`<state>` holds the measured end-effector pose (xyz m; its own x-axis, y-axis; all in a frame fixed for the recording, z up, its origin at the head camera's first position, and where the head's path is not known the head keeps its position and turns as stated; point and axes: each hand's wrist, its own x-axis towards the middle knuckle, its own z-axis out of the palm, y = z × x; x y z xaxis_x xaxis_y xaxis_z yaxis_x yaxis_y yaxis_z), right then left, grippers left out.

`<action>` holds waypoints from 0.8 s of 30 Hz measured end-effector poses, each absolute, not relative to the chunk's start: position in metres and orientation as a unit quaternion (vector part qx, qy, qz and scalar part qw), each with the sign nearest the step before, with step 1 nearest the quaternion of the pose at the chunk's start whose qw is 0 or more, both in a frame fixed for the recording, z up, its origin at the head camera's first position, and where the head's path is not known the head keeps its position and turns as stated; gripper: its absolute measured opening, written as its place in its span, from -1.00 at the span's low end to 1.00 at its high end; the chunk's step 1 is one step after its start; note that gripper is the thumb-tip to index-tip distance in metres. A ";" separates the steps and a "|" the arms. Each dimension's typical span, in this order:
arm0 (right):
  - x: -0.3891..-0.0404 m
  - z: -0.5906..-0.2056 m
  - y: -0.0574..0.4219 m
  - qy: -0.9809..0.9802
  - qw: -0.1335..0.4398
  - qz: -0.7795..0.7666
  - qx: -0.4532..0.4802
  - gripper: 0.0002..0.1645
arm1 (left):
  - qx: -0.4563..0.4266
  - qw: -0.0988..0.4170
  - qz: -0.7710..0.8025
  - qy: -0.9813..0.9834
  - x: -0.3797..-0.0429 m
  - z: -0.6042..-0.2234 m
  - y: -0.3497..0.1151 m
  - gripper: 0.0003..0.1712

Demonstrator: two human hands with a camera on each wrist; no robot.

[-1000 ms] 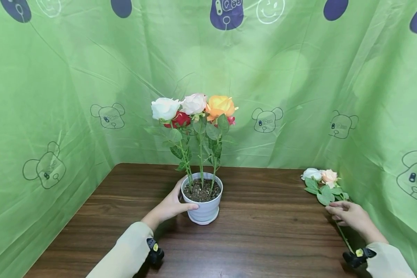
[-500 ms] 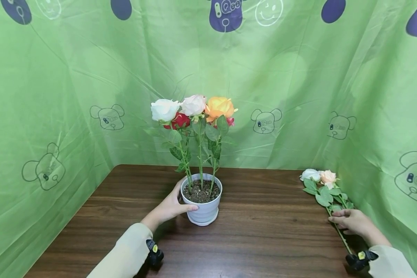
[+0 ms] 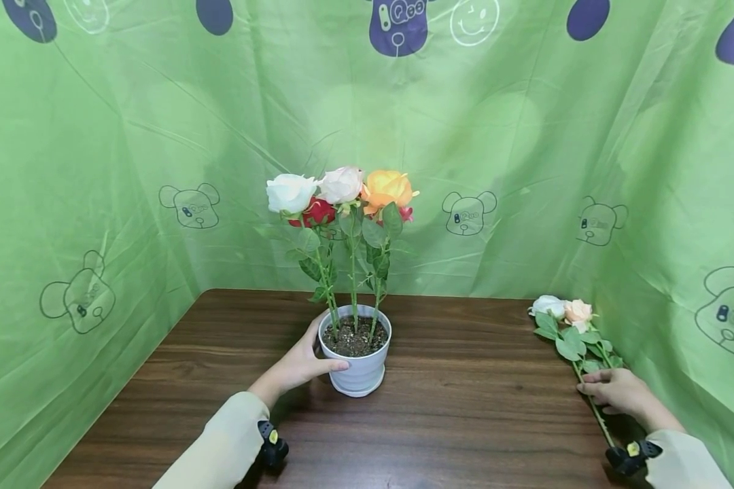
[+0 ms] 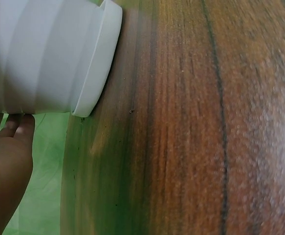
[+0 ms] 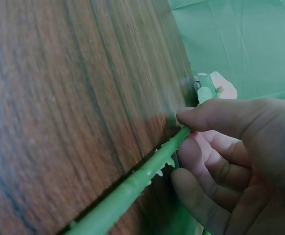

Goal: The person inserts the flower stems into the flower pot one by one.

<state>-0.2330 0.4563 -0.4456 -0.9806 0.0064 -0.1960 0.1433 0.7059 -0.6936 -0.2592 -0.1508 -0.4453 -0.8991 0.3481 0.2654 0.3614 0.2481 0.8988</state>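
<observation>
My left hand (image 3: 301,363) grips the side of a white flower pot (image 3: 359,375), thumb across the front and the other fingers behind. Several roses stand upright in its dark soil (image 3: 353,337): white (image 3: 290,193), pale pink (image 3: 341,185), orange (image 3: 388,190), and red (image 3: 318,211) among them. At the table's right side, my right hand (image 3: 620,394) pinches a thorny green rose stem (image 5: 132,188) between thumb and fingertips. This stem lies along the table below a white rose (image 3: 548,307) and a peach rose (image 3: 578,313), whose leaves overlap.
The pot stands on a brown wooden table (image 3: 465,407), its base a white saucer (image 4: 98,61). A green curtain (image 3: 501,136) with bear prints hangs behind and on both sides. The two lying roses are close to the right-hand curtain.
My right hand has come a little down the stem, away from the leaves, and its thumb and fingers now pinch the stem. The left hand and the pot have stayed put.
</observation>
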 end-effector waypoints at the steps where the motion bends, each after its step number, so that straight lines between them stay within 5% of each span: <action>1: -0.233 -0.446 0.456 0.919 0.086 -0.382 0.038 -0.43 | -0.225 0.006 -0.571 -0.790 -0.259 -0.445 -0.151 0.30; 24: -0.237 -0.430 0.432 0.915 0.018 -0.403 -0.005 -0.41 | -0.231 -0.011 -0.605 -0.762 -0.257 -0.444 -0.150 0.33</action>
